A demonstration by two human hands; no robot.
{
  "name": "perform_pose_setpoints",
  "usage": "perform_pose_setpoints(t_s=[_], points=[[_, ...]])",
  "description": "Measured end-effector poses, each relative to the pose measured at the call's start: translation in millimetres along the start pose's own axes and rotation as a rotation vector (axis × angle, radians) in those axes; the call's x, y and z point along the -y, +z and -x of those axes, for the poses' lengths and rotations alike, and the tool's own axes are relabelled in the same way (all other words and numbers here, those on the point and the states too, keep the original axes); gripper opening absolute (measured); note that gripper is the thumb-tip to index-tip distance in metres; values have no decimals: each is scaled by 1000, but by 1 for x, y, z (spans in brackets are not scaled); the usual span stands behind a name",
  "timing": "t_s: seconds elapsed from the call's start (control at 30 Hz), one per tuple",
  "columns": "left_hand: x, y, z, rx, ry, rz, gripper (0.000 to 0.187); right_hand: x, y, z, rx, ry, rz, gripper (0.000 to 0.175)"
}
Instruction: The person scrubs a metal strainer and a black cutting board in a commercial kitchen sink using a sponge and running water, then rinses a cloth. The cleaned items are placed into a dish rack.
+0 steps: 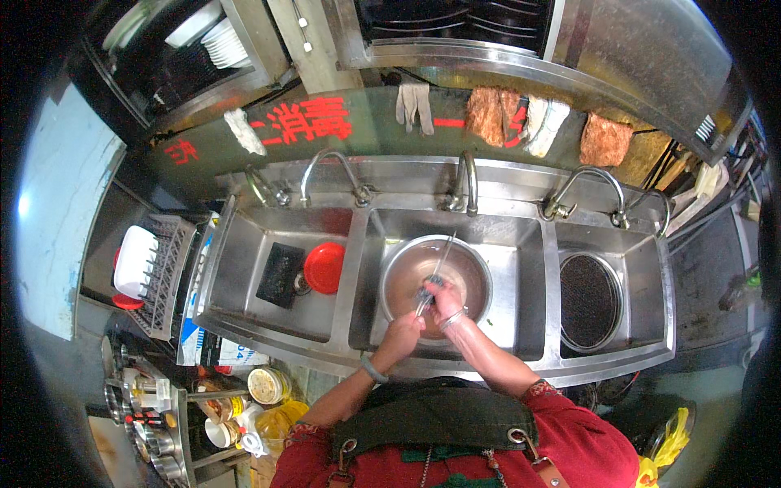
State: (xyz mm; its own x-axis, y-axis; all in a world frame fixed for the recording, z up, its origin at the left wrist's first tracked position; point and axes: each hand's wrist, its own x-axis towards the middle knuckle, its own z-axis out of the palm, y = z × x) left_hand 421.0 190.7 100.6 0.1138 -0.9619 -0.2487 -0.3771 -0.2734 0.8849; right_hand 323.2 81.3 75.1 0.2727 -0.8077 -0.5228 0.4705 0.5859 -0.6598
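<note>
Both hands are over a large round metal basin of cloudy water in the middle sink. My left hand is closed around the near end of a long, thin metal utensil, possibly tongs, which points away from me. A dark grey scrubbing pad or cloth wraps the utensil partway along, and my right hand grips it there. The fingertips of my right hand are partly hidden by blur and the pad.
The left sink holds a red plate and a black mat. A round dark mesh strainer lies in the right sink. Curved faucets line the back edge. A plastic dish rack stands at the left.
</note>
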Motion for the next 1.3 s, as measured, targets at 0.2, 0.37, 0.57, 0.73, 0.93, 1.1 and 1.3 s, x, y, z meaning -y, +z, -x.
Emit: perform_pose_setpoints(t_s=[0.2,0.37,0.57,0.73,0.93,1.1,1.3], points=[[6,-9,25,170,-60,-244,28,29,-69,-101,-162,90,-234,12],[15,-41,39,97,-178,-136,37,83,-126,-119,-410,37,-508,17],[0,-51,15,113,-246,743,44,71,-96,-53,103,213,-603,26],[-8,-34,-10,228,-275,1055,33,63,-47,-2,318,208,-676,24],[-21,-26,-14,221,-290,919,26,69,-16,29,408,48,-484,19],[-28,-29,-11,140,-218,641,22,63,-12,29,395,-12,-428,18],[-22,-15,-10,73,-100,421,19,32,0,26,277,24,-182,17]])
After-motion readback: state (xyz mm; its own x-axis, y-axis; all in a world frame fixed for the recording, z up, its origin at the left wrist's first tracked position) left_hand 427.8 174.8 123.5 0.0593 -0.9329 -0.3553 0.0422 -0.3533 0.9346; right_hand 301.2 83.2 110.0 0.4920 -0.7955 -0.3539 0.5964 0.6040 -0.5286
